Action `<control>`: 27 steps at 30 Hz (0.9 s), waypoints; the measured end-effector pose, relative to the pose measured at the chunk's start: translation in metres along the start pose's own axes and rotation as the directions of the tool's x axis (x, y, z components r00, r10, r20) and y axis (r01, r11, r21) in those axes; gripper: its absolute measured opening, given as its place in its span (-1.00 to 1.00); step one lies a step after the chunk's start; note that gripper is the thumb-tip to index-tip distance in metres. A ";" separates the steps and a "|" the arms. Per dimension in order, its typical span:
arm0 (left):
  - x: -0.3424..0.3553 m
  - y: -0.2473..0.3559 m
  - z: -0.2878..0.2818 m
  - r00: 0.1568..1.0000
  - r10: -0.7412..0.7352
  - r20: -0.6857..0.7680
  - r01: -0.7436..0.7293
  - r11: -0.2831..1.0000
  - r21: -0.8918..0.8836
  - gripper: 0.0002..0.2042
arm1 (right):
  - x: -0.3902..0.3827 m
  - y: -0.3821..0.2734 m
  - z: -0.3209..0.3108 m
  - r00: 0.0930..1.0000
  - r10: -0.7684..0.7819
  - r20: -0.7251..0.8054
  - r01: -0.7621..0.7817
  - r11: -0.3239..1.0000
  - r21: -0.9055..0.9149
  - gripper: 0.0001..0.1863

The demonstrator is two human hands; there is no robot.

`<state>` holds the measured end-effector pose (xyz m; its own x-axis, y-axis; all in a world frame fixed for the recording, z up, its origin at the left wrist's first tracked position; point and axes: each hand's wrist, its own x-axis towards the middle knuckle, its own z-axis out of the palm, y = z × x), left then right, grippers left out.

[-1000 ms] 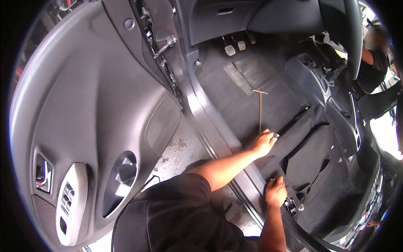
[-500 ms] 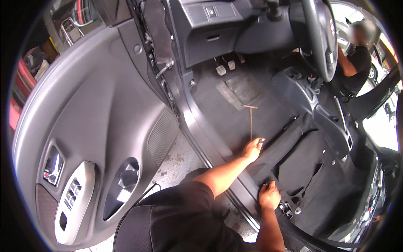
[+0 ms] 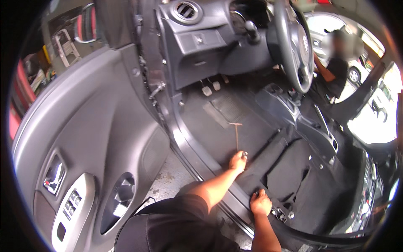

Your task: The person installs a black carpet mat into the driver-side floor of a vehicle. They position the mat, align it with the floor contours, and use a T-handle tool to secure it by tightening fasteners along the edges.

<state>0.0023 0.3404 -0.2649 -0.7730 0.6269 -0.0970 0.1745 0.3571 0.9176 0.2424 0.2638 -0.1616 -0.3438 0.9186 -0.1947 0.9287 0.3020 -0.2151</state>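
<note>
Left hand [image 3: 238, 162], mid-frame, fingers pinched on a small piece [image 3: 244, 155] by the T-bar [image 3: 237, 136]; right hand [image 3: 261, 203], lower centre, fingers curled, hold unclear; steady, light grip advisable.

T-shaped rod [image 3: 237, 137] | thin, brownish | at left hand [image 3: 238, 162] (crossbar [image 3: 236, 124] toward pedals [image 3: 211, 88])

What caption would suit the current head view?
Past an open car door, left hand beside a T-topped rod on the dark floor, right hand near the sill.

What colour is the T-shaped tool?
The T-shaped tool is brown, as the head view shows.
</note>
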 end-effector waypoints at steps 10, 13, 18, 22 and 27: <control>0.019 -0.016 0.004 0.998 -0.025 0.052 0.043 0.923 -0.383 -0.79 | 0.004 -0.002 0.005 0.999 -0.052 -0.001 0.052 0.998 0.041 -0.62; 0.011 0.007 0.002 0.991 -0.061 0.116 0.111 0.859 -0.500 -0.74 | 0.003 0.003 0.001 1.000 0.010 0.022 -0.009 0.999 -0.039 -0.63; 0.021 -0.005 0.004 0.992 -0.065 0.109 0.117 0.803 -0.584 -0.76 | 0.008 0.001 0.012 1.000 -0.007 -0.024 0.007 1.000 -0.021 -0.68; 0.018 0.002 0.000 0.993 -0.086 0.081 0.118 0.711 -0.693 -0.72 | 0.006 -0.002 0.010 1.000 -0.005 -0.025 0.005 0.999 -0.036 -0.67; 0.039 -0.015 -0.009 0.982 0.158 0.100 -0.097 0.889 -0.448 -0.66 | 0.008 -0.006 0.010 1.000 -0.007 -0.017 0.006 1.000 -0.026 -0.65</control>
<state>-0.0358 0.3535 -0.2789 -0.6705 0.7418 0.0111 -0.0432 -0.0540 0.9976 0.2324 0.2665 -0.1711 -0.3477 0.9208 -0.1765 0.9299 0.3144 -0.1910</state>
